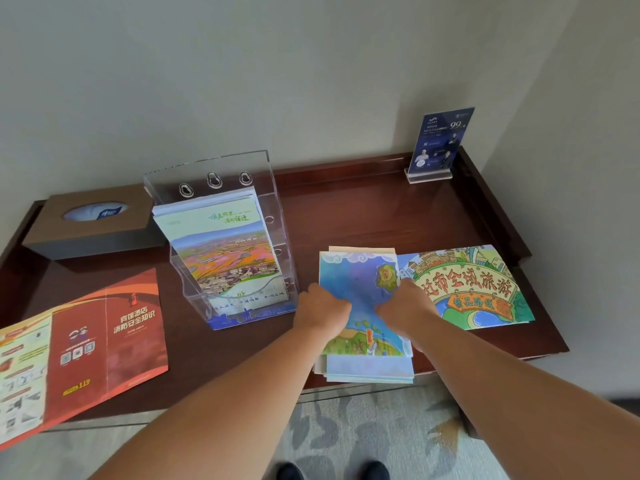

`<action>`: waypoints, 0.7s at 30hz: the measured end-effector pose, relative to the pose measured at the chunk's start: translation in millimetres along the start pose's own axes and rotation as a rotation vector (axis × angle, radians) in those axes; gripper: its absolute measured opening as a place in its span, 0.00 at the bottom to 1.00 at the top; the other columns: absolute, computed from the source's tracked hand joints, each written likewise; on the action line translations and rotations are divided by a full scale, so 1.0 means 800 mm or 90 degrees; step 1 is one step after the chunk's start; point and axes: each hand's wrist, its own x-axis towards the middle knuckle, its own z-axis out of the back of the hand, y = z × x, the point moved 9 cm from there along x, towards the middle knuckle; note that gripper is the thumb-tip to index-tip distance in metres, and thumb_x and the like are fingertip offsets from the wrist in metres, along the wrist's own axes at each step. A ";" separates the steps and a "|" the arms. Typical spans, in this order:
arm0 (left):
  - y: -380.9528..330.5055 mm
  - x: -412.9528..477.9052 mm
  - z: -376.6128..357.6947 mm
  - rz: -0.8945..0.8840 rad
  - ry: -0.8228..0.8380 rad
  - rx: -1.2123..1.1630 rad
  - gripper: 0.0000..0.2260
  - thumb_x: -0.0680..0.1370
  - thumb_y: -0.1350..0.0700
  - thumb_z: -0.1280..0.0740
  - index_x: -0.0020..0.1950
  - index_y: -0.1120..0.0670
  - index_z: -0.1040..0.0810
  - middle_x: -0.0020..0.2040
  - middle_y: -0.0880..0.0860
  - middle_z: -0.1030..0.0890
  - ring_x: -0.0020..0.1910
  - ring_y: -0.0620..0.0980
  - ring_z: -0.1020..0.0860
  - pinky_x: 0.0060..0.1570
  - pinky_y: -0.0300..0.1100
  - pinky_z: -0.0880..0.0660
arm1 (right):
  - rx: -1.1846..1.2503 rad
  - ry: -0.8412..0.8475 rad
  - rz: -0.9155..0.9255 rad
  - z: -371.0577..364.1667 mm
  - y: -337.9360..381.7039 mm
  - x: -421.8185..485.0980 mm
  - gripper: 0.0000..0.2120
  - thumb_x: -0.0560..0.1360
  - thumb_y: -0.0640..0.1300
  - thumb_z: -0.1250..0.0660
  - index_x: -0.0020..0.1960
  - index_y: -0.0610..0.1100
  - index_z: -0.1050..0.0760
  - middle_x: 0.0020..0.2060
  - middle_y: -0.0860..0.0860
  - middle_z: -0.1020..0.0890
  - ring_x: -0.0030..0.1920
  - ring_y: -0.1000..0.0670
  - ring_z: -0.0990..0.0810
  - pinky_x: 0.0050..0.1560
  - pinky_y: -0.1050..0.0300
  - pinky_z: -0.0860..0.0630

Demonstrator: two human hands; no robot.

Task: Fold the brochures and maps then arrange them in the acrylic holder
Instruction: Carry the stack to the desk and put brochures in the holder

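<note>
So you're mid-fold on the blue illustrated paper map (360, 282). It's lying flat on the dark wooden table (346, 209) right under both your hands, near end reaching the table's front edge. Your left hand (320, 308) sits on the map's left edge. Your right hand (405, 306) is at the crease where the cartoon title panel (464, 289) runs off to the right of your grip.

Both arms reach straight out, wrists low, knuckles up, fingers curled down onto the paper. Honestly can't tell if you're pinching a flap or just pressing it.

Next I'd guess that title panel needs swinging over onto the stack and creasing flat. The clear acrylic holder (273, 216) stands just left of your left hand, with a landscape-print brochure (225, 251) in it. The unfolded red brochure (131, 327) waits well left of that.
</note>
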 end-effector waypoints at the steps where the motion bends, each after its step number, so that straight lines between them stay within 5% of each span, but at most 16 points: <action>1: -0.002 -0.001 -0.002 -0.010 -0.003 0.067 0.20 0.75 0.54 0.36 0.64 0.61 0.31 0.61 0.60 0.28 0.59 0.59 0.25 0.50 0.48 0.26 | -0.011 -0.005 -0.001 0.000 0.001 0.000 0.23 0.75 0.41 0.34 0.67 0.36 0.37 0.60 0.38 0.24 0.58 0.39 0.22 0.43 0.54 0.30; 4: -0.005 -0.006 -0.006 -0.031 -0.026 0.163 0.26 0.77 0.49 0.36 0.69 0.60 0.37 0.67 0.59 0.33 0.66 0.61 0.31 0.59 0.52 0.30 | -0.039 -0.003 -0.006 -0.001 0.002 -0.001 0.23 0.75 0.41 0.34 0.67 0.36 0.36 0.61 0.39 0.25 0.59 0.40 0.22 0.44 0.54 0.29; 12: -0.018 -0.007 -0.001 -0.091 -0.074 0.192 0.32 0.78 0.51 0.36 0.77 0.58 0.48 0.68 0.60 0.33 0.66 0.62 0.32 0.56 0.52 0.30 | -0.085 -0.023 0.030 0.005 0.016 -0.003 0.20 0.74 0.42 0.32 0.63 0.37 0.32 0.58 0.40 0.23 0.56 0.40 0.22 0.45 0.52 0.27; 21: -0.019 -0.011 0.000 -0.115 -0.059 0.243 0.29 0.79 0.48 0.37 0.75 0.56 0.43 0.66 0.60 0.31 0.65 0.60 0.30 0.54 0.52 0.28 | -0.103 -0.010 0.051 0.005 0.016 -0.012 0.21 0.75 0.41 0.33 0.64 0.37 0.35 0.59 0.40 0.25 0.58 0.41 0.23 0.50 0.50 0.24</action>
